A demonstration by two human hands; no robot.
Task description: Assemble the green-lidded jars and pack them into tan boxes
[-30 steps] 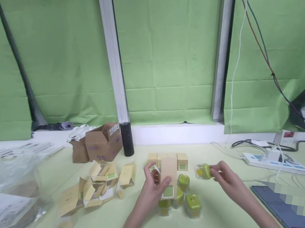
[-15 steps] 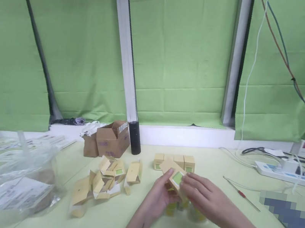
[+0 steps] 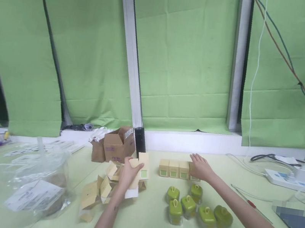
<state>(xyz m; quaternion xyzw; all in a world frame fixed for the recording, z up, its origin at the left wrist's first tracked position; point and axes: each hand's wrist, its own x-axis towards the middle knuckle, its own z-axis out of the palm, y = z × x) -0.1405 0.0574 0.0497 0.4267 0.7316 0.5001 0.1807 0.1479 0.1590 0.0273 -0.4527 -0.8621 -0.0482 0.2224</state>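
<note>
My left hand (image 3: 129, 175) is closed around a small pale-yellow cardboard carton (image 3: 134, 164) above a loose pile of opened cartons (image 3: 90, 194). Another upright carton flap with a green label (image 3: 143, 173) shows just beyond my fingers. My right hand (image 3: 201, 168) lies with outstretched fingers over the right end of a row of small yellow boxes (image 3: 173, 169), partly covering the last one; its thumb is hidden. Between my arms stand several small clear jars with green lids (image 3: 188, 203), each lid topped by a pale loop.
A clear plastic bag (image 3: 54, 187) with printed paper lies at left. A brown cardboard box (image 3: 117, 145) and a black cylinder (image 3: 139, 141) stand at the back. At right are a white power strip (image 3: 278, 178), a red-handled thin tool (image 3: 251, 203) and cables.
My hands have parted from the carton they held together. The left moved left to the carton pile, the right moved to the box row. The jars are now uncovered.
</note>
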